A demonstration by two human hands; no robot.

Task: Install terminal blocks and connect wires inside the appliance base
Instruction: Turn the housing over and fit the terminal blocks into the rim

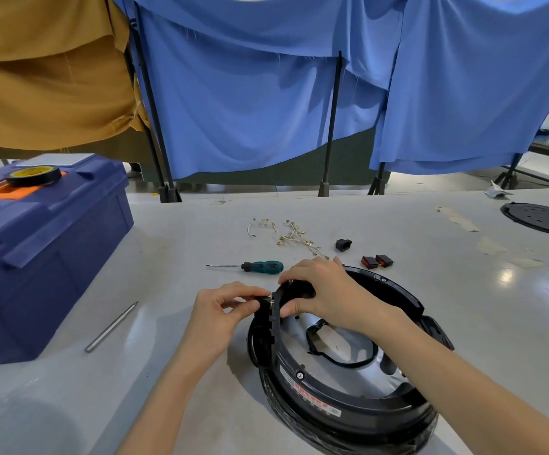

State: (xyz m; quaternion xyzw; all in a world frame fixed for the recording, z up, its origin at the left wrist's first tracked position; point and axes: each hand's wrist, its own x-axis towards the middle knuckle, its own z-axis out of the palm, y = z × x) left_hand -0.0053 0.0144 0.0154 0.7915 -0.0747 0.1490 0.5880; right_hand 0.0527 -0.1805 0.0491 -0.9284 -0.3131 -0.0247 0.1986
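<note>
Leaning over the pale grey desk [200, 224], we face blue cloth [250, 110] hung on black stands along its far edge. A dark blue toolbox [36, 257] sits at our left with a roll of black tape [33, 175] on its lid. The round black appliance base [348, 399] lies directly in front of us, tipped so that its far rim stands higher than its near rim. A perforated black disc [542, 220] lies well apart at the far right. Our right hand [325, 290] grips the raised rim, with fingers curled over the top and thumb inside. Our left hand [220, 310] pinches a small black terminal block [261, 302] between thumb and fingertips, right against the outer wall of the base. Left of the base lies a thin metal rod [112, 326]. Beyond our hands lie a green-handled screwdriver [260, 267], a loose bundle of pale wires [289, 236], two red rocker switches [376, 261] and one small black plug part [343, 245].
</note>
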